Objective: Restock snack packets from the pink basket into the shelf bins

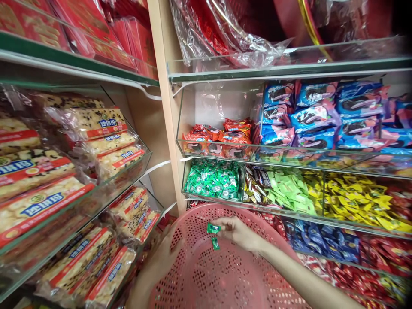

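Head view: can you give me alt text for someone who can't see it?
A right hand holds a small green wrapped candy over a pink perforated plastic basket, a second green candy just below it; the left hand grips the basket's rim. Behind, clear shelf bins hold packaged sweets.

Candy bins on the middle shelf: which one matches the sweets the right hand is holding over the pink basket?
The leftmost bin, filled with dark green wrapped sweets like the green candies at the right hand; the bins to its right hold lighter green and yellow wrappers.

Head view; faces forward-down; close to shelves (289,68)
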The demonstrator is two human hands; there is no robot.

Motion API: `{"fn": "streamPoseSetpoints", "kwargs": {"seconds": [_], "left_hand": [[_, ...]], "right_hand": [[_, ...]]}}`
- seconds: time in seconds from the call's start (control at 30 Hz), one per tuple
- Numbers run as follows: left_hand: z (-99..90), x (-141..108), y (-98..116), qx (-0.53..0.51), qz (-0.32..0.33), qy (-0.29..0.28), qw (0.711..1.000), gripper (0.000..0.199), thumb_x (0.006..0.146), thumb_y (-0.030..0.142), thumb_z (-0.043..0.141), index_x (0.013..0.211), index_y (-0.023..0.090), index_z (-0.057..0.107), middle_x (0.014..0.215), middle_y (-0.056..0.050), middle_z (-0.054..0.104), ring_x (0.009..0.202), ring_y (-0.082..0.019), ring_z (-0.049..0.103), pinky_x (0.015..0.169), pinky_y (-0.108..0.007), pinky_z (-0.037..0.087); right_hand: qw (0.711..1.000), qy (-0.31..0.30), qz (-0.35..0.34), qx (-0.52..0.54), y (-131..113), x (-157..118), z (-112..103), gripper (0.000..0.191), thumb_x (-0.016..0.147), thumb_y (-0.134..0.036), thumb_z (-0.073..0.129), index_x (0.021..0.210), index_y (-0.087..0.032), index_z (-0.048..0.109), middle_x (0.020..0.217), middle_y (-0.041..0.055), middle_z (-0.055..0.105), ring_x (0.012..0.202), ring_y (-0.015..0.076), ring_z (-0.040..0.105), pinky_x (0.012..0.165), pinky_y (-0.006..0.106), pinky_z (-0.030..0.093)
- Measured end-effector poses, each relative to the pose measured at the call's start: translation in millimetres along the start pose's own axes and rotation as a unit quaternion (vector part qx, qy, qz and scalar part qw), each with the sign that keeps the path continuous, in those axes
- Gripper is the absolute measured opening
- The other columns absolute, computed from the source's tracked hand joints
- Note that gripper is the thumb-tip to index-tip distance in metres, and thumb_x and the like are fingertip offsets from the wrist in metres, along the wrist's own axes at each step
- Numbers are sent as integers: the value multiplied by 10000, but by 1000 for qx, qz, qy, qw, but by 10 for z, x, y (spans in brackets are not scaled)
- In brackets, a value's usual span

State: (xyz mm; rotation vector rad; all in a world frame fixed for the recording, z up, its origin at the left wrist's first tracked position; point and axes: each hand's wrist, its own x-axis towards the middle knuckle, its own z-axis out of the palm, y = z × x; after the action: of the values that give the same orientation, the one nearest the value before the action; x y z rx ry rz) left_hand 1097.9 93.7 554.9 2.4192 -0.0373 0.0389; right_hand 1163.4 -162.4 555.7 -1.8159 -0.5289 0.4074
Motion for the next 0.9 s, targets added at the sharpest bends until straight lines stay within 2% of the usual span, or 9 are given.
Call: {"fn": "streamPoseSetpoints", "kwargs": {"seconds": [0.17, 0.27, 0.37, 0.47, 0.63, 0.9], "left_hand": [[19, 4, -13, 25, -5, -9, 1000, 594, 805, 496, 414, 1309, 182, 439, 1396, -108, 387, 1325, -273, 266, 1076, -455, 227], [44, 13, -51, 22, -9, -10, 1000, 588, 808, 510, 415, 1311, 207, 434, 1406, -88, 375, 1333, -263, 250, 1082, -451, 216], [67, 20, -82, 33, -9, -15, 999, 614, 817, 518, 397, 1331, 183, 408, 1416, -105, 355, 1337, -263, 239, 1084, -459, 204], [76, 20, -82, 53, -12, -22, 998, 641, 821, 513, 379, 1349, 150, 383, 1426, -136, 327, 1341, -281, 221, 1078, -488, 197], [69, 12, -42, 57, -25, -20, 998, 633, 801, 507, 411, 1336, 169, 409, 1426, -116, 333, 1343, -283, 215, 1082, -468, 202], [50, 2, 4, 72, -33, -29, 996, 647, 798, 517, 390, 1327, 146, 423, 1422, -131, 336, 1339, -295, 221, 1083, -462, 201]], "right_hand": [[991, 2, 65, -114, 390, 229, -68, 386, 564, 6, 483, 860, -143, 682, 701, -17, 605, 659, 118, 519, 611, 226, 394], [986, 1, 102, -130, 614, 379, -76, 353, 519, 48, 491, 769, -123, 672, 674, -16, 613, 664, 130, 545, 597, 221, 408], [980, -12, 131, -147, 747, 472, -1, 311, 542, 68, 517, 747, -121, 657, 643, -27, 604, 627, 114, 544, 572, 208, 406], [975, -29, 151, -162, 797, 525, 128, 265, 595, 62, 576, 778, -120, 636, 669, -30, 603, 623, 95, 546, 577, 204, 421], [966, -57, 168, -187, 799, 587, 308, 110, 727, -67, 635, 822, -115, 609, 700, -33, 582, 590, 83, 534, 555, 220, 445], [967, -45, 140, -208, 888, 605, 412, 80, 719, -138, 653, 792, -115, 629, 681, -25, 587, 619, 107, 540, 558, 233, 423]]}}
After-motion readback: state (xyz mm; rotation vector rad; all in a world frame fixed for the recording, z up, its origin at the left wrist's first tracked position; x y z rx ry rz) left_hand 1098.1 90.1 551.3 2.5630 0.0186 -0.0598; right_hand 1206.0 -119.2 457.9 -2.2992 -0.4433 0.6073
